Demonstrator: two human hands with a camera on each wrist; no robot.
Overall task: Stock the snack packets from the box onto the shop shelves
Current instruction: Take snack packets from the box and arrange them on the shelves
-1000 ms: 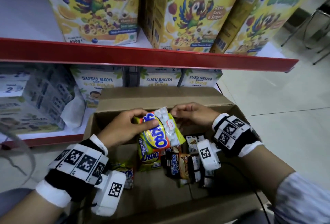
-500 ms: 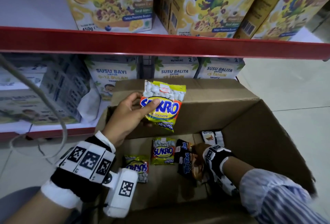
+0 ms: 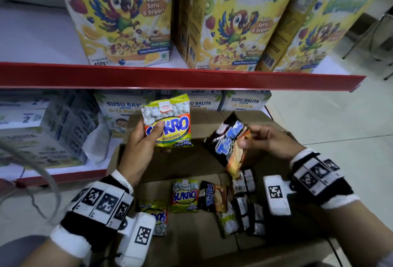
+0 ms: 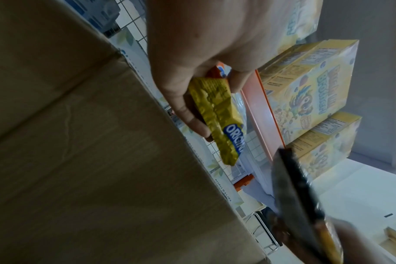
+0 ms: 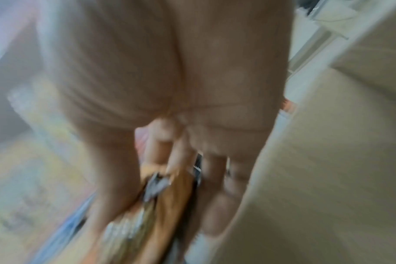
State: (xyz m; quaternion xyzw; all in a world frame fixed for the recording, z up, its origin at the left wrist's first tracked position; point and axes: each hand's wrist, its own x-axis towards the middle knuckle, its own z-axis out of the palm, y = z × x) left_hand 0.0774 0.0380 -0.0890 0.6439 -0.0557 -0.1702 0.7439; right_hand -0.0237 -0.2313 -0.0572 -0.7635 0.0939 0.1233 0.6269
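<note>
My left hand [image 3: 142, 145] grips a yellow-green Sukro nut packet [image 3: 168, 121] upright above the far wall of the cardboard box [image 3: 191, 164]. The left wrist view shows that Sukro packet [image 4: 217, 114] edge-on between thumb and fingers. My right hand [image 3: 265, 139] pinches a black and orange Tic Tac snack packet [image 3: 229, 145], tilted, over the box's right side. The right wrist view is blurred; the fingers [image 5: 176, 160] curl on the orange packet [image 5: 165, 205]. Several packets lie on the box floor, among them a Sukro packet [image 3: 184, 195] and a black packet [image 3: 213, 196].
A red-edged shelf [image 3: 170, 78] carries yellow cereal boxes [image 3: 127, 17] with bare white shelf space [image 3: 36, 39] to their left. The lower shelf holds milk formula boxes [image 3: 244, 100] and a grey carton [image 3: 49, 130]. A grey cable [image 3: 27, 160] hangs at the left. Tiled floor [image 3: 329, 122] lies right.
My right hand came up out of the box with the black and orange packet. My left hand raised the Sukro packet a little higher toward the shelves.
</note>
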